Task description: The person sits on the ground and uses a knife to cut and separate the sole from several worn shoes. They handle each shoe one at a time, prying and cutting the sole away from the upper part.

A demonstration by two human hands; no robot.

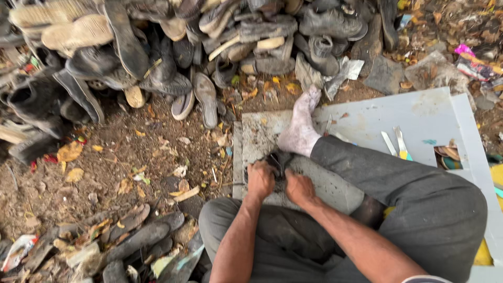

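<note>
Both hands clench one dark piece of shoe material (277, 163) on the grey work slab (335, 186). The left hand (260, 180) closes its fist over the piece's near-left edge, and the right hand (299, 188) grips the edge just beside it, knuckles up. The person's bare foot (300, 128) presses down on the far side of the piece at about twelve o'clock from the hands, so it is pinned at three places at once.

From the head view, the piece lies low on the slab, close to the person's grey trousers (414, 194). At about two o'clock from the hands, well apart, two small blade-like tools (395, 142) rest on a pale board (419, 118), untouched. A great heap of worn shoes and soles (209, 47) fills the ground from ten to twelve o'clock, and a smaller scatter of loose dark soles (131, 236) lies at eight o'clock among dry leaves and dirt.

As for progress — I judge the work on this piece to be mid-way: it is held and braced, yet it shows as one crumpled dark mass, and whether any part has come apart cannot be told. The big heap looks unsorted; the smaller scatter may be finished pieces, though that is only a guess.
</note>
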